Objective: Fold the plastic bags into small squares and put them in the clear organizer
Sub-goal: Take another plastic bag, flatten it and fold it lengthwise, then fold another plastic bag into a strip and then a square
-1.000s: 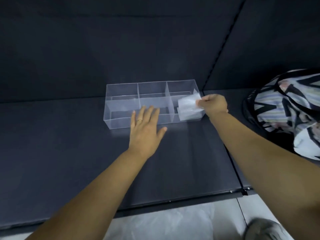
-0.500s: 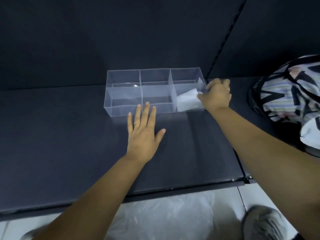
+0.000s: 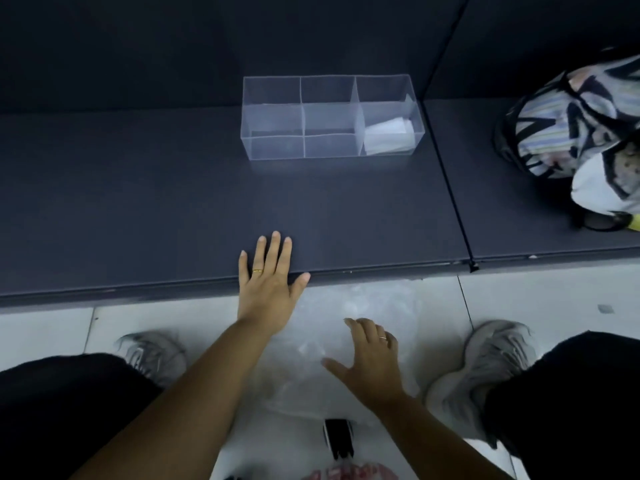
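Note:
The clear organizer [image 3: 277, 147] stands on the dark platform [image 3: 173, 202], divided into several compartments. A folded white plastic bag [image 3: 389, 135] lies in its front right compartment. My left hand [image 3: 268, 282] rests flat with straight fingers on the platform's front edge. My right hand [image 3: 372, 362] hovers with spread fingers just over a pile of clear plastic bags [image 3: 346, 317] on the floor below; whether it touches them is unclear. Neither hand holds anything.
A patterned fabric bag [image 3: 571, 116] sits on the platform at the right, past a seam in the surface. My grey shoes [image 3: 485, 375] and dark trouser legs frame the pile on the pale tiled floor. A small black-and-white object [image 3: 337, 441] lies by the pile's near edge.
My right hand let go of the folded bag in the organizer and dropped to the pile on the floor. My left hand slid back to the platform's edge. The view tilted downward.

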`<state>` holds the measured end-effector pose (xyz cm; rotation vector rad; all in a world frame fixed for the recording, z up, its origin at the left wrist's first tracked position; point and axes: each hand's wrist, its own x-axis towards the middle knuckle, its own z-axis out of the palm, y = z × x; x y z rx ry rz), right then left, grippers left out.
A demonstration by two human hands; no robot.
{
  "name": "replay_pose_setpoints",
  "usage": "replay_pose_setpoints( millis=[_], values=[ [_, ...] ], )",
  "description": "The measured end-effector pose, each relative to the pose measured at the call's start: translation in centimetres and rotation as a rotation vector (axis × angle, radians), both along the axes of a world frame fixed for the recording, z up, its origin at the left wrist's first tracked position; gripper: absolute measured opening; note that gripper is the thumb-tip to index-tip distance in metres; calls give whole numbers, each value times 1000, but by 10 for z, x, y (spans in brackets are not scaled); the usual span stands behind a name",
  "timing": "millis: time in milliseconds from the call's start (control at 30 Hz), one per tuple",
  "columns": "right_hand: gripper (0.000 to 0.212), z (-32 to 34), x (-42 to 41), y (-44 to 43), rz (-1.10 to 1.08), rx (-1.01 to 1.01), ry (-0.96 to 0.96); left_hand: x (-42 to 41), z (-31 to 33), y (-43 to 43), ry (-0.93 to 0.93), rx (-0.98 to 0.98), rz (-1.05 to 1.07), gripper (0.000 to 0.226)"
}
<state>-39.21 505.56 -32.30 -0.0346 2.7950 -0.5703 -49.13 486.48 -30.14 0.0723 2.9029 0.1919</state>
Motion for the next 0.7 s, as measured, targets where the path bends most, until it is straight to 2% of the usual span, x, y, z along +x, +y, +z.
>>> replay_pose_setpoints(
  millis=[33, 67, 133, 167, 200, 300, 367, 433, 500, 567, 633, 700],
  values=[
    [68, -3, 4, 4, 27, 67, -56, -2, 0, -1, -25, 16, -3, 73],
    [59, -1, 4, 5, 65, 113, -74, -5, 1, -2, -49, 29, -8, 73],
    [27, 12, -7, 5, 149, 221, -47, -8, 2, -2, -91, 58, -10, 73],
    [20, 20, -15, 5, 143, 275, -29, -9, 3, -2, -113, 80, -5, 74],
    [16, 27, -25, 9, 78, 192, -25, -11, 5, -3, -137, 110, 3, 73],
    [35, 60, -54, 22, -180, -355, -184, -18, 14, -5, -215, 233, 38, 69],
    [45, 94, -76, 32, -259, -624, -134, -24, 27, -8, -277, 348, 91, 66],
    [45, 131, -97, 39, -275, -751, -82, -29, 48, -12, -417, 664, 244, 73],
    [49, 157, -115, 45, -305, -840, -42, -34, 70, -16, -636, 1151, 372, 87],
    [52, 173, -130, 46, -406, -928, -18, -35, 90, -14, -762, 1546, 209, 83],
    [53, 179, -139, 45, -560, -1004, -60, -31, 105, -3, -695, 1660, 129, 74],
    [47, 183, -145, 42, -741, -1061, -157, -24, 117, 10, -641, 1582, 182, 67]
  ],
)
